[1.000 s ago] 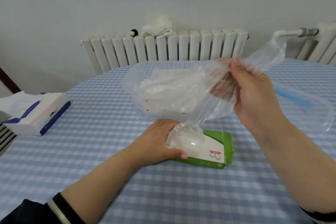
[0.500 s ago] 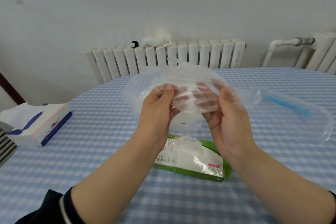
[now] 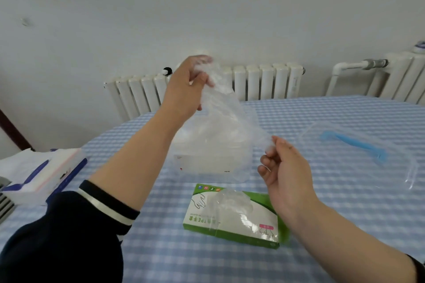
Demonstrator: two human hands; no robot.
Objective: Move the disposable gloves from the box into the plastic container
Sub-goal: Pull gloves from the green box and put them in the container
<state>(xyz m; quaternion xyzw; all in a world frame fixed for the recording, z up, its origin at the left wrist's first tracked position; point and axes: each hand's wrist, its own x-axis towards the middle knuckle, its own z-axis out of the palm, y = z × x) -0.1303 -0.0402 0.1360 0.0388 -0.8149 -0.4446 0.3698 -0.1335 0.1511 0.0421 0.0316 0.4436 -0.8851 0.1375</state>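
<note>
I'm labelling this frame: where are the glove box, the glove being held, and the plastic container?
glove box [image 3: 232, 225]: head view, white top face.
glove [image 3: 220, 101]: head view, stretched film between the hands.
plastic container [image 3: 207, 158]: head view, front wall.

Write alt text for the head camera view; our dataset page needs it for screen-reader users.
A person stretches a clear disposable glove in the air between the raised left hand and the lower right hand, over a blue checked table. Below lie a green glove box and a translucent plastic container.
</note>
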